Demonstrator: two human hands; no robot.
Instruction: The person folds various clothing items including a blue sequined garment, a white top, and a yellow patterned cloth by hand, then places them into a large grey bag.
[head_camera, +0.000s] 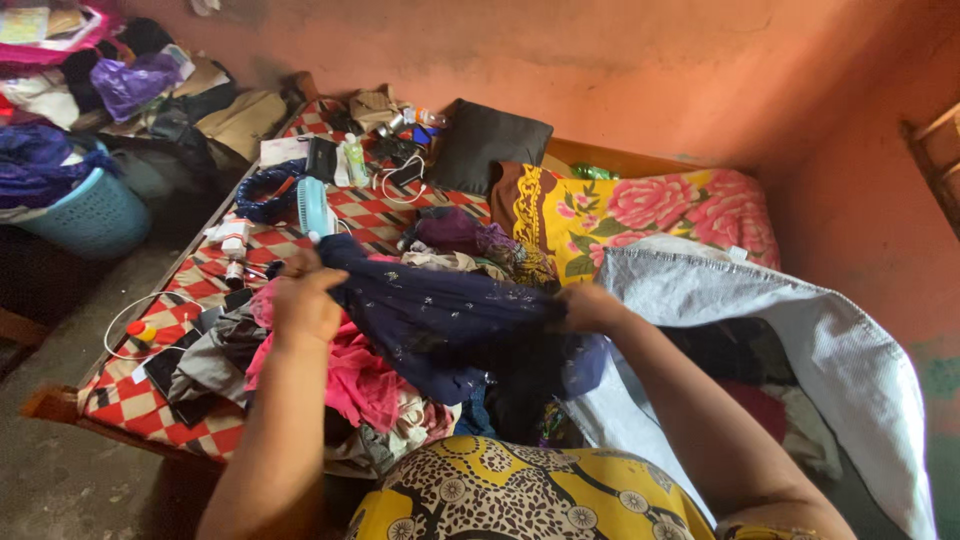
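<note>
A dark blue garment is held stretched over the clothes pile on the checked bed, near its middle. It is gripped by the closed fingers of the left hand and the right hand.

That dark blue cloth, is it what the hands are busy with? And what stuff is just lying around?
In hand:
dark blue cloth, gripped by left hand and right hand
clothes pile beneath

Lying about:
small blue fan
black cushion
flowered pillow
blue basket
</note>
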